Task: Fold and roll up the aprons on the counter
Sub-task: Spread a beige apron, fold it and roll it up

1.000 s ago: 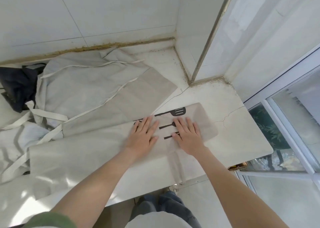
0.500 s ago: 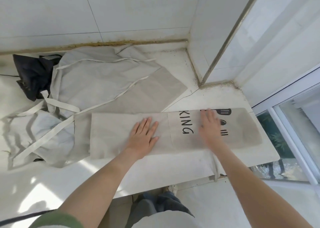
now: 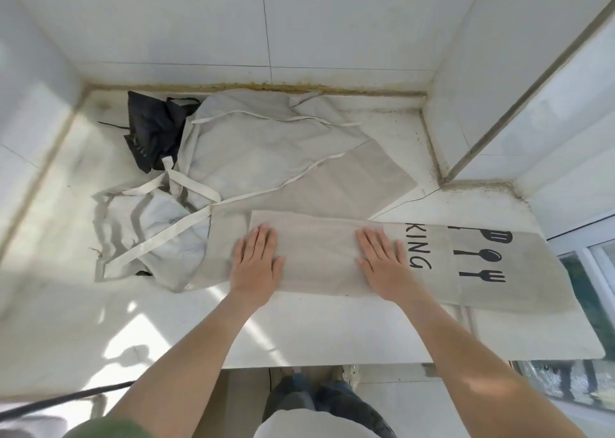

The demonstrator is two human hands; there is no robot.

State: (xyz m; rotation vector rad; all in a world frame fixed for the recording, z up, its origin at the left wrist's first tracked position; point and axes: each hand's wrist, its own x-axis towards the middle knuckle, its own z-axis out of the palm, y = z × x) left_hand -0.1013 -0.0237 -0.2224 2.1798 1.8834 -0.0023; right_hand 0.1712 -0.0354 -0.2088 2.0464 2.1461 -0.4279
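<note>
A beige apron [image 3: 319, 254], folded into a long strip, lies flat across the white counter [image 3: 299, 331]. Its right end shows black letters "KING" and printed kitchen utensils. My left hand [image 3: 257, 264] presses flat on the strip's left part with straight fingers. My right hand [image 3: 384, 261] lies flat on the strip just left of the letters. Behind the strip a second, pale grey apron [image 3: 259, 151] with cream straps lies crumpled and partly spread. A dark, bunched apron [image 3: 153, 128] sits at the back left.
White tiled walls close the counter at the back and left. A wall corner [image 3: 442, 158] juts in at the back right. A window frame [image 3: 585, 248] borders the right end. A black cable [image 3: 66, 397] runs along the near left edge.
My right hand slid left along the strip, off the printed utensils to just left of the letters. My left hand stays pressed on the left part. The view shifted left.
</note>
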